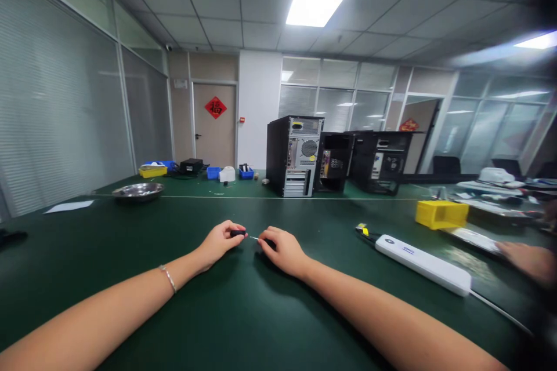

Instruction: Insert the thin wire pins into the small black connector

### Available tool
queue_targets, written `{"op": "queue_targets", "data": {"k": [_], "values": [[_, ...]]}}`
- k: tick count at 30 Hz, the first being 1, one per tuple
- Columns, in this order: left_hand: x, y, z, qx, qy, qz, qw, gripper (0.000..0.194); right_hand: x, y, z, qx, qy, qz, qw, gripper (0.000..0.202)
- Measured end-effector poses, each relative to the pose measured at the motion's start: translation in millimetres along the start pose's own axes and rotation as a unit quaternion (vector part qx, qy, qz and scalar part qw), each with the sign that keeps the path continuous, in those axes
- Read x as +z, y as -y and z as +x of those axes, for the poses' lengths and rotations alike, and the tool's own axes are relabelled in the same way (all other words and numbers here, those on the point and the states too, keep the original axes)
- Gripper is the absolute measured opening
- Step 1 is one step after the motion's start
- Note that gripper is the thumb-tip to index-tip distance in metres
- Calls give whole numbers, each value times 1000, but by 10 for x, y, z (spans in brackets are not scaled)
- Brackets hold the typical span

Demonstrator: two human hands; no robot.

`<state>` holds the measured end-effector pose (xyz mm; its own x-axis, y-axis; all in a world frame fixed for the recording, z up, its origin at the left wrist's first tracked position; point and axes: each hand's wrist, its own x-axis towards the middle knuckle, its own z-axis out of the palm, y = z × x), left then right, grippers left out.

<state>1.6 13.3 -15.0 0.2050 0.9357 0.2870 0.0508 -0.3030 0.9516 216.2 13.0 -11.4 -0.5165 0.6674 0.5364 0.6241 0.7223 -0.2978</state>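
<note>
My left hand (pixel 220 245) is closed in a pinch on a small black object (pixel 237 233), too small to name more closely. Facing it across a narrow gap, my right hand (pixel 282 249) is closed around something dark, mostly hidden by the fingers. A thin, light-coloured metal tip (pixel 253 237) sticks out from the right hand towards the black object. Whether the tip touches that object I cannot tell. Both hands are low over the dark green table (pixel 195 324), with my right hand's edge near its surface.
A white power strip (pixel 422 264) with a cable lies to the right, near a yellow bin (pixel 441 214). Another person's hand (pixel 528 261) is at the right edge. Computer cases (pixel 300 156) stand behind. A metal bowl (pixel 138 192) and white paper (pixel 68 206) lie at the left.
</note>
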Motion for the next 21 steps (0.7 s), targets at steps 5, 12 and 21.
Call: {"op": "queue_targets", "data": {"k": [5,12,21], "values": [[9,21,9,25,16,11,999,30,39,-49,16,-3,4,18,1000,13],[22,27,8,43,35,66,996,30,60,-82,23,-18,-24,61,998,10],[46,-100,-57,122,80,251,957,43,9,2,2,-53,-32,53,997,11]]}}
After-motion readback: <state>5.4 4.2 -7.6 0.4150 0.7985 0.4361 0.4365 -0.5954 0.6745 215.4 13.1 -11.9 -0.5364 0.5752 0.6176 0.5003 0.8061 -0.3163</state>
